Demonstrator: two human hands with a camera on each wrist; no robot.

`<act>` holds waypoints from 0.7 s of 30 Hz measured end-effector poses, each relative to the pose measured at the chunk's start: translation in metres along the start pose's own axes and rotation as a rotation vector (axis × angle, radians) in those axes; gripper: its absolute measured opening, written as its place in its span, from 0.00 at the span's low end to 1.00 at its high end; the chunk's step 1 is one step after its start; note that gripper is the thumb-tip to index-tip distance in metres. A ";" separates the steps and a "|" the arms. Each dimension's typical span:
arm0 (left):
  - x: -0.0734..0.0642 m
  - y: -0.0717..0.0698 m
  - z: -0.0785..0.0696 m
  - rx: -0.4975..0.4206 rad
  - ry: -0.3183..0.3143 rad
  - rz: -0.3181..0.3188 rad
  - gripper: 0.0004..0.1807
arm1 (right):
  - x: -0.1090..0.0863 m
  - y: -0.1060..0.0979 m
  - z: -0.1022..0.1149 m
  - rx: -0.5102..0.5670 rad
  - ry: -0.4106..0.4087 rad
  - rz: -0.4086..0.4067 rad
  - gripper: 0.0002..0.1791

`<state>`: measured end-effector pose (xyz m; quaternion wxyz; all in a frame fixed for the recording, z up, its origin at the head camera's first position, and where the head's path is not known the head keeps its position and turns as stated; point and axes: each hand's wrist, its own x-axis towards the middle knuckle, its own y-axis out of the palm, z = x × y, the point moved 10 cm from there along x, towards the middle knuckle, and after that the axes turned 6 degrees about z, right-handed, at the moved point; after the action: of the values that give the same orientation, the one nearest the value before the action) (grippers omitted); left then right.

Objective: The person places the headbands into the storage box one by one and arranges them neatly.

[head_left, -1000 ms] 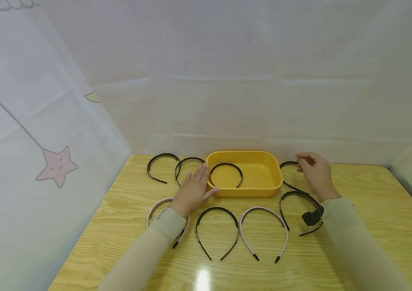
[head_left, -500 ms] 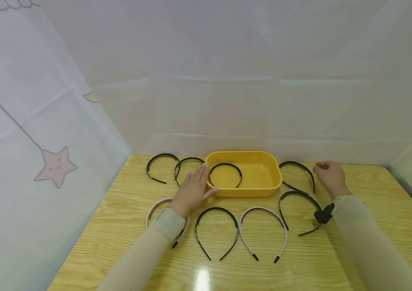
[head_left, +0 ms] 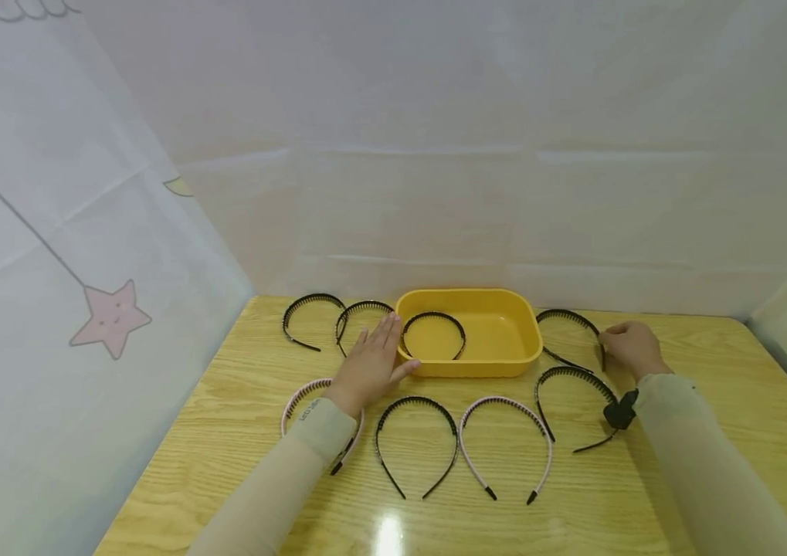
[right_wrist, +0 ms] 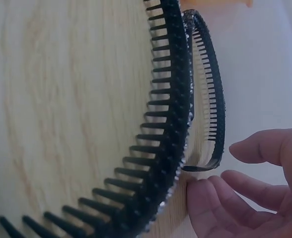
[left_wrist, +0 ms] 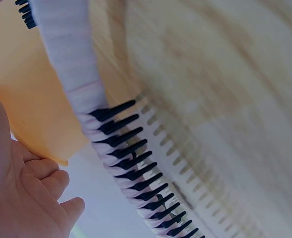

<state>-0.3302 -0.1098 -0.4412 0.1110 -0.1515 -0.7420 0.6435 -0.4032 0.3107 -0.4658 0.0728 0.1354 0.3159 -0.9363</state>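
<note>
My left hand (head_left: 368, 367) rests with straight fingers against the left side of a yellow plastic box (head_left: 469, 369). A black toothed headband (head_left: 432, 314) lies in the box's left half. At the back right, my right hand (head_left: 635, 347) is at the right arm of another black headband (head_left: 567, 313). In the right wrist view, its thumb (right_wrist: 255, 144) and fingers stand apart, close to that headband's end. A nearer black headband with sparkling trim (right_wrist: 173, 99) crosses the same view. A pink headband (head_left: 303, 391) lies partly hidden under my left wrist.
Two black headbands (head_left: 317, 297) lie left of the box. In front are a black headband (head_left: 415, 399) and a pink one (head_left: 502, 399). A black headband (head_left: 569, 371) lies under my right wrist. A pale cloth wall (head_left: 400, 201) stands behind the wooden table (head_left: 205, 463).
My right hand has moved right from above the back-right headband, then down to its right arm. My left hand has stayed at the box.
</note>
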 end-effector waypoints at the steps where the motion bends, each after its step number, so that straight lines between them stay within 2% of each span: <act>1: 0.000 0.000 0.000 -0.002 -0.001 0.003 0.50 | 0.001 0.000 -0.001 -0.011 -0.004 -0.005 0.32; 8: 0.000 -0.001 -0.001 -0.006 -0.011 0.023 0.50 | 0.004 -0.003 0.001 -0.131 -0.024 -0.045 0.28; 13: -0.001 -0.002 -0.002 -0.011 -0.003 0.014 0.50 | 0.003 -0.006 0.000 -0.139 -0.029 -0.033 0.26; 16: 0.000 -0.002 -0.002 -0.009 0.001 0.005 0.50 | 0.003 -0.009 -0.003 -0.103 -0.025 -0.014 0.25; 21: 0.001 0.000 0.000 -0.001 -0.003 0.002 0.50 | 0.001 -0.009 -0.008 0.116 0.007 0.058 0.23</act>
<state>-0.3305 -0.1092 -0.4407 0.1091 -0.1511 -0.7425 0.6434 -0.4046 0.3224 -0.4669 0.0908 0.1516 0.2571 -0.9501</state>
